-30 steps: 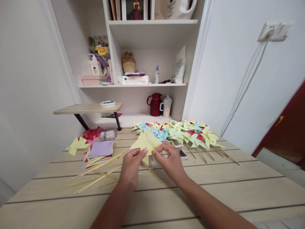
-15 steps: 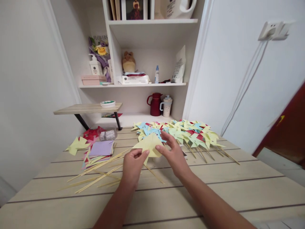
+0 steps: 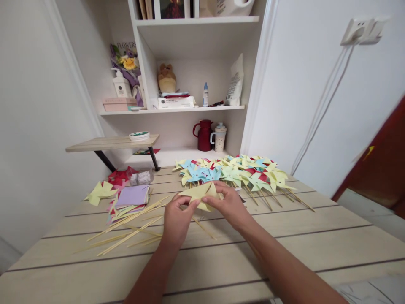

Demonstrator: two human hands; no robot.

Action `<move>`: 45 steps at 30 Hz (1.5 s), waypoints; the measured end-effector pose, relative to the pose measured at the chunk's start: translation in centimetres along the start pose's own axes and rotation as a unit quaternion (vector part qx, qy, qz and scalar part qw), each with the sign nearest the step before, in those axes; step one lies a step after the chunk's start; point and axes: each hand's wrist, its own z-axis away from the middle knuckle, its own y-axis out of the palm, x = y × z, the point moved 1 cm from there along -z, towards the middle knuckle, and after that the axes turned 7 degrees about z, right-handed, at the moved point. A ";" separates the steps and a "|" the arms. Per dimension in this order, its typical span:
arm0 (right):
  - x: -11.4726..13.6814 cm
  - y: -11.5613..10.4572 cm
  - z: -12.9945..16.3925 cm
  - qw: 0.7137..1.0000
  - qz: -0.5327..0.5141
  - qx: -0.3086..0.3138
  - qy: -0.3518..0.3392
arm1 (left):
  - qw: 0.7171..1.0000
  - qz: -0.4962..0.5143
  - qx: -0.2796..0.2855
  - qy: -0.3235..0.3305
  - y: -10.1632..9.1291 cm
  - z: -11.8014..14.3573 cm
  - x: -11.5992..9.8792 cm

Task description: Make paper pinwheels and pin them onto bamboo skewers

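between both hands, yellow paper (image 3: 200, 193)

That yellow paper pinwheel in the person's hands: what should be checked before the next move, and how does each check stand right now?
1. Both hands on the paper: ok. The left hand and right hand pinch the yellow pinwheel from either side.
2. Stick present: ok. A wooden stick slants down from under the paper to the table.
3. Stick fixed to the paper: cannot tell, the joint is hidden by the fingers.
4. Spare sticks within reach: ok, loose sticks lie left of the left hand.
5. Spare paper: ok, a paper stack sits beyond the sticks.
6. Finished pile out of the way: ok, it lies behind the hands.
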 end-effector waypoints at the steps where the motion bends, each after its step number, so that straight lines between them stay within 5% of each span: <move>1: 0.1 0.0 0.0 1.000 0.004 -0.004 0.003 | 1.000 0.006 -0.002 -0.006 0.1 0.1 0.0; 6: 0.1 0.7 0.2 0.983 -0.151 -0.026 0.104 | 0.989 0.132 -0.002 -0.060 0.5 0.2 0.3; 11: -0.7 0.8 -0.6 0.891 -0.403 -0.112 0.178 | 0.966 0.208 -0.057 -0.144 0.5 0.5 0.9; 17: -0.2 0.8 -1.0 0.837 -0.488 -0.172 0.175 | 0.962 0.206 0.019 -0.177 2.0 0.9 1.2; 31: 0.4 3.3 0.4 0.860 -0.468 -0.106 0.176 | 0.949 0.274 0.092 -0.128 3.4 1.2 0.6; 38: 0.7 3.8 1.1 0.859 -0.469 -0.092 0.185 | 0.958 0.245 0.012 -0.145 3.1 1.5 0.9; 45: 0.6 4.0 1.3 0.848 -0.480 -0.085 0.208 | 0.958 0.240 0.002 -0.155 2.6 1.7 1.1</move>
